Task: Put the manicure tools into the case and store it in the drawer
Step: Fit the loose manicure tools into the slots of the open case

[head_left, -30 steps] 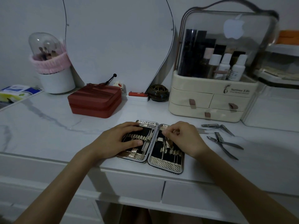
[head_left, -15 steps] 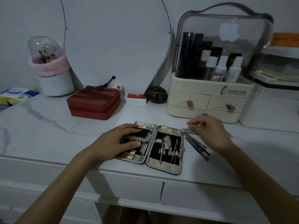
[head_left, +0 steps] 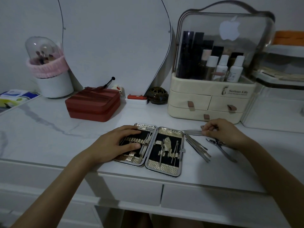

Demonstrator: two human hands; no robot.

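My left hand (head_left: pixel 115 143) lies flat, fingers spread, on the left half of the open case (head_left: pixel 148 148) at the table's (head_left: pixel 49 132) front edge. My right hand (head_left: pixel 223 130), right of the case, pinches a flat file (head_left: pixel 192 132). Loose tools (head_left: pixel 198 148) lie between, nippers (head_left: pixel 221 148) under my wrist.

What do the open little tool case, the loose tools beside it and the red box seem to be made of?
Manicure case: apparently metal frame with a shiny embossed gold rim and matte black lining, perhaps fabric.
Loose tools: polished steel by their look; they glint silver.
Red zip box: matte, softly creased, likely faux leather or fabric.
Tabletop: glossy, grey-veined, marble or an imitation.
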